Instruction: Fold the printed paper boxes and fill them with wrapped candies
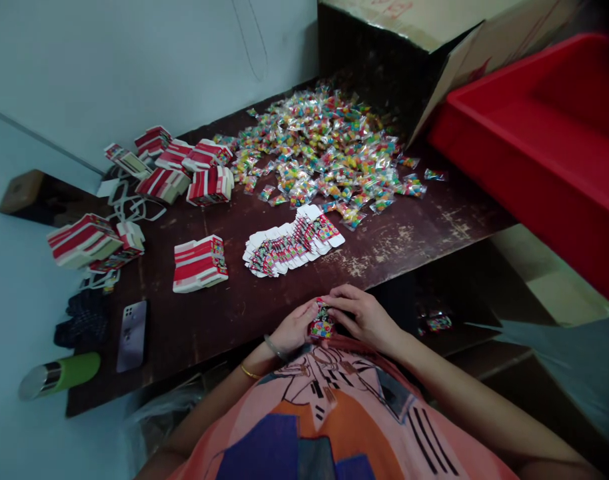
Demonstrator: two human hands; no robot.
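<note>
Head view | left fingers (307, 316) and right fingers (343, 305) gripping carton (321, 325) near table edge (384, 272) | gap between stack (199, 263) and fanned cartons (284, 250)

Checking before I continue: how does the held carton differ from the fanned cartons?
The held carton is single; the fanned cartons form an overlapping row. The held carton sits between left hand and right hand; the fanned cartons lie on the table. White flaps show along the fanned cartons, none plainly on the held carton. Both carry multicoloured print.
</note>
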